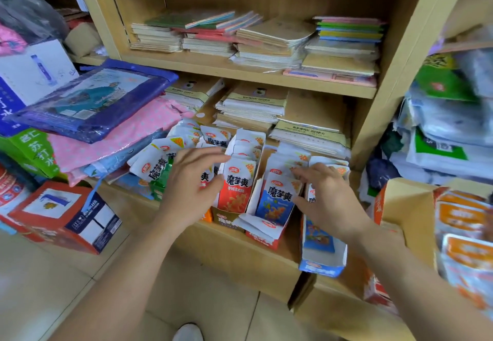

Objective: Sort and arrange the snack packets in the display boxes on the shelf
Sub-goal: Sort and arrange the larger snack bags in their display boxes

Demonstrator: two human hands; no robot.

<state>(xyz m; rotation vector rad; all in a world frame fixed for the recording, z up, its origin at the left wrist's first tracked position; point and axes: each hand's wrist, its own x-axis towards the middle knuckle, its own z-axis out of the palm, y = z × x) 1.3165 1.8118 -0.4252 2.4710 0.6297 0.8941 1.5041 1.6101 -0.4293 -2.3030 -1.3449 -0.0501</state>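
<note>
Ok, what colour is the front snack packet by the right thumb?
White top, blue lower half: the front snack packet by the right hand, head view.

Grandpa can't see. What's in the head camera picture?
Two hands reach into snack packets standing in display boxes on a shelf. The left hand is at the red packets, the right hand touches the blue packets. Notebooks lie behind.

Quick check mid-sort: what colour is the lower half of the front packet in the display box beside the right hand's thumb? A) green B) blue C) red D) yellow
B: the front packet by the right hand is blue below its white top; the red packet stands one box over, nearer the left hand.
</note>
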